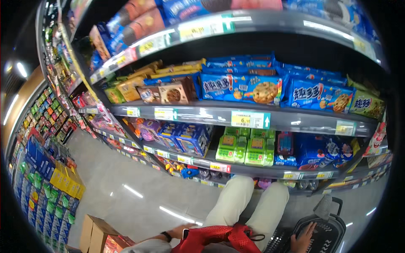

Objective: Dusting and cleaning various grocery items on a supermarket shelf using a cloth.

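Note:
My right hand (304, 238) lies on a black plastic basket-like thing (337, 227) with a loop handle, low on the right. Its fingers are stretched out and hold nothing that I can see. A grey cloth (323, 206) hangs over that thing's far edge. My left hand (181, 230) rests by my lap, with a dark band on the wrist. The red mesh vest (215, 237) hides most of its fingers, so whether it holds anything does not show. Near it on the floor stands an opened cardboard box (98, 232) beside a red package (117, 243).
Ahead, a shelf rack (194, 110) carries blue cookie packs (242, 88), brown cookie packs (175, 92), green packs (232, 145) and dark blue boxes (192, 139). My knees (238, 189) nearly reach its lowest shelf. Stacked goods (46, 194) stand left, across the grey floor (126, 173).

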`<state>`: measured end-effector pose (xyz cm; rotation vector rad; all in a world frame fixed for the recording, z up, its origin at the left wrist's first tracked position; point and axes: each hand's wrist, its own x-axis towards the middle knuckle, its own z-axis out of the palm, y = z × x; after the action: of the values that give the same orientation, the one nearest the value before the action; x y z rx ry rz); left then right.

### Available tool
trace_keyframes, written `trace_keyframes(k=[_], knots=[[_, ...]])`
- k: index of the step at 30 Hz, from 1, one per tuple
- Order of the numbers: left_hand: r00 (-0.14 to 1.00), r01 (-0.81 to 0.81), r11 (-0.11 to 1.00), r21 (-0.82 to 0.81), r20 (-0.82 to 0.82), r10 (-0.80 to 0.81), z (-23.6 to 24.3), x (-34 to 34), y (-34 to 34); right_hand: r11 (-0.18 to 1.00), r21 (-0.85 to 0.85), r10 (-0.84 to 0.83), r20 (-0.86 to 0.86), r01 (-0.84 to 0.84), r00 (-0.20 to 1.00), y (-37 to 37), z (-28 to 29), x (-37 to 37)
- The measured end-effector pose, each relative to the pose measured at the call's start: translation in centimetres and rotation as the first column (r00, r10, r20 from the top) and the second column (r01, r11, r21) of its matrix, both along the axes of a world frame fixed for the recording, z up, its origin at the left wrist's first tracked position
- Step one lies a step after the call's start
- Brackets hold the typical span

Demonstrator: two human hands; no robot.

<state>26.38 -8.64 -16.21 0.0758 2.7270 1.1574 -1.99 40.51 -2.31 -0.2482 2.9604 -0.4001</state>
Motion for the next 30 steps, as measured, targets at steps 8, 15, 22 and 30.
trace_keyframes(k=[8,15,22,30], knots=[[0.945,0.245,0.96,0.133,0.188,-0.267,-2.2,-7.3,-8.5,0.952,-0.031,-0.298,0.135,0.305,0.945,-3.0,-1.2,0.1],[0.753,0.595,0.747,0.296,0.121,-0.647,-9.0,-26.4,-10.1,0.882,0.214,-0.46,0.193,0.42,0.867,-5.1,-0.1,-2.1],[0.683,0.683,0.642,0.349,0.008,-0.73,-13.6,-29.3,-6.8,0.928,0.18,-0.333,0.008,0.326,0.943,-6.0,-2.1,-0.9],[0.763,0.618,0.706,0.346,-0.046,-0.645,-14.8,-15.9,-8.3,0.906,0.087,-0.416,0.003,0.414,0.909,-3.1,-5.5,-0.3]])
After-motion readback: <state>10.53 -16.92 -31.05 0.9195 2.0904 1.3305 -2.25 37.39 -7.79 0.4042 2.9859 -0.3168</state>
